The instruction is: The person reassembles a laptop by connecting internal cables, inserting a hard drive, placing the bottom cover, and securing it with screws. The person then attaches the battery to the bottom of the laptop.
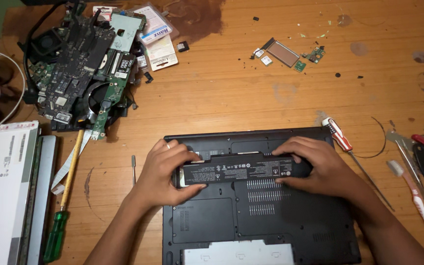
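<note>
Black battery (241,169), black laptop (290,221)

Your hands held the battery pack (244,168) on the upturned laptop (290,221); circuit boards (82,73) lay behind-left, a screwdriver (342,140) just right.

Open wood is lying between the laptop (290,230) and the circuit board pile (82,68), so a hand is getting through there. On the left, a green-handled screwdriver (65,196) and a small metal pick (133,169) are narrowing the lane beside the screen panel (3,191). On the right, a red-and-white screwdriver (349,152), toothbrush (415,206) and tweezers (406,149) are crowding the edge. Small chips (290,54) are sitting far back, well apart. The wood around them is staying open.
</note>
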